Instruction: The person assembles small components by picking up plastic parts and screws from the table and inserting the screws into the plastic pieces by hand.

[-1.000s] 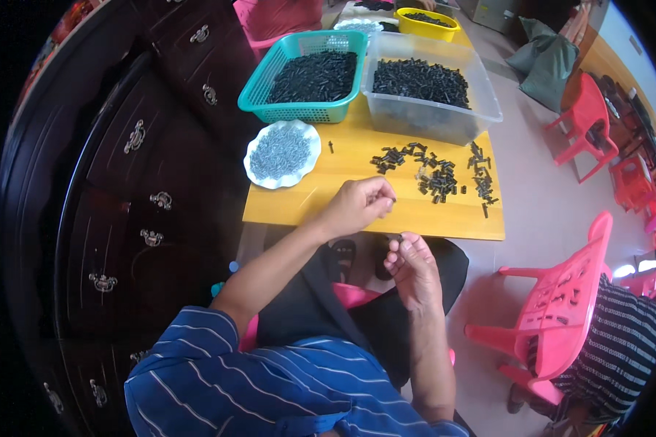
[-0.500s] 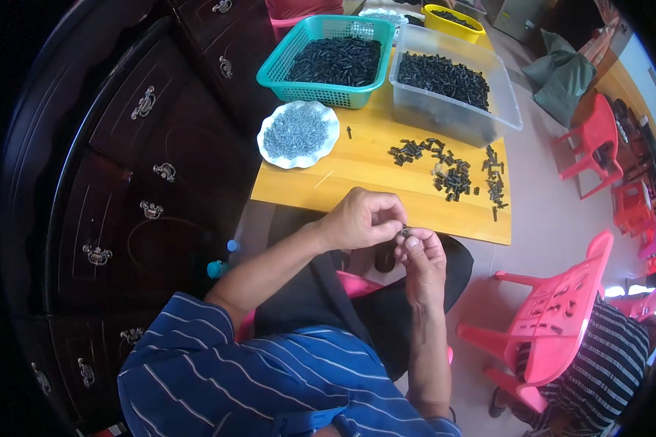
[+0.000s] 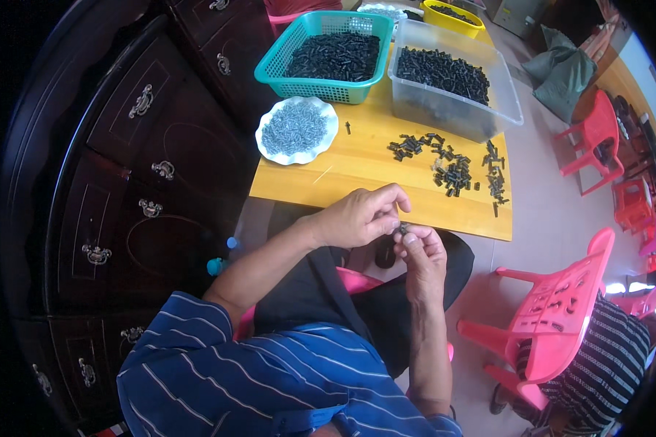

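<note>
Blackish and mostly covered by fingertips, a small part [image 3: 403,229] has a shape hard to make out. It sits pinched between the right hand's [image 3: 422,255] thumb and fingers, near the front edge of the yellow wooden table [image 3: 291,183]. The left hand [image 3: 359,217] curls just beside; whether its thumb touches the part, I cannot tell.

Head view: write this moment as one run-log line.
right hand: pinching small dark part | left hand: close beside it, contact unclear | white scalloped plate: on yellow wooden table
</note>
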`<state>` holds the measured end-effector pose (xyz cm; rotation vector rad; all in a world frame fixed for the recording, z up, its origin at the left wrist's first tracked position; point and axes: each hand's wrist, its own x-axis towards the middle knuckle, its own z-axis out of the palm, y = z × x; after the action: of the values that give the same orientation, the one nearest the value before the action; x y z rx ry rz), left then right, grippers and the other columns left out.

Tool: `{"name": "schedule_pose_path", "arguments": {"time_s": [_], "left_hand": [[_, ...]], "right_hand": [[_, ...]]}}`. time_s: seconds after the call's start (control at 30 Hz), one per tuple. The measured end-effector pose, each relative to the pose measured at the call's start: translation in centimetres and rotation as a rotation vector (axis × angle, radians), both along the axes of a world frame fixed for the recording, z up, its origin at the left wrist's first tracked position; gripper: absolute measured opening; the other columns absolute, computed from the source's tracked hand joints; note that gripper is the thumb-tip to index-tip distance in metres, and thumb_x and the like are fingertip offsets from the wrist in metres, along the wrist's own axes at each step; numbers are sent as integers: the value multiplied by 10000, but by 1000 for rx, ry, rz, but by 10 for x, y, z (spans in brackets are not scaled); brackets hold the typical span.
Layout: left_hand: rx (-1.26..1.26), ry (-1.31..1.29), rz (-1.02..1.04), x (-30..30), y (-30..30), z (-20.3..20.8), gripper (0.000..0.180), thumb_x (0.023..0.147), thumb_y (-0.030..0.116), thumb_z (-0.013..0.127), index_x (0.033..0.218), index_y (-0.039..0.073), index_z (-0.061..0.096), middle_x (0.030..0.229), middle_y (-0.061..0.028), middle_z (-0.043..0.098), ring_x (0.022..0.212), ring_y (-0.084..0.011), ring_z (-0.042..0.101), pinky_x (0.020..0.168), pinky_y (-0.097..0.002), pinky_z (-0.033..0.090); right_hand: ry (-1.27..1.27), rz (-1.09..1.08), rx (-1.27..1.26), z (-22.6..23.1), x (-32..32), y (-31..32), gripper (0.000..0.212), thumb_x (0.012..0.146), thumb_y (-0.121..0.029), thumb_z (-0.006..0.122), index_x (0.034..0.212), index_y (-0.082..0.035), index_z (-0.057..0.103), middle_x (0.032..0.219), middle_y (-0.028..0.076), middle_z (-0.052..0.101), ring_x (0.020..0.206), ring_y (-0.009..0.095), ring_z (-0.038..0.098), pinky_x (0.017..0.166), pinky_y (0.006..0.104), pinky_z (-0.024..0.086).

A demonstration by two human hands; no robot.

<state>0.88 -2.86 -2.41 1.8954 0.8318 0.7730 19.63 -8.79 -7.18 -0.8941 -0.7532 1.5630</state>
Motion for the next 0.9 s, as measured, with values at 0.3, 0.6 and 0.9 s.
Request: {"name": "schedule_pose_path", "arguments": {"time_s": [0.3,0.6,0.9], "left_hand": [[115,85,-5,3,-4,0,229,932,69,584,1141,52,491,792,-147,655,744,-315,673,691,-400,506],[147,162,-12,5,-4,0,230,935,62,565,1148,53,479,831,-162,653,790,-353,678,695,-441,509],[208,242,-7,5,-2,0,396,931,79,579,1305,58,450,891,-146,661,812,-330,676,710,-424,516]], "right_hand": [[-23,14,-3,-3,-1,-1,107,945,-124,665,992,-31,642,892,63,683,748,98,594,724,243,469],[-161,-67,73,-8,-9,-5,109,934,-91,671,1004,-13,639,878,70,691,756,108,619,736,246,485],[38,126,-65,-7,0,-1,169,938,-114,666,1074,-16,641,934,61,716,787,88,636,757,229,506]]}}
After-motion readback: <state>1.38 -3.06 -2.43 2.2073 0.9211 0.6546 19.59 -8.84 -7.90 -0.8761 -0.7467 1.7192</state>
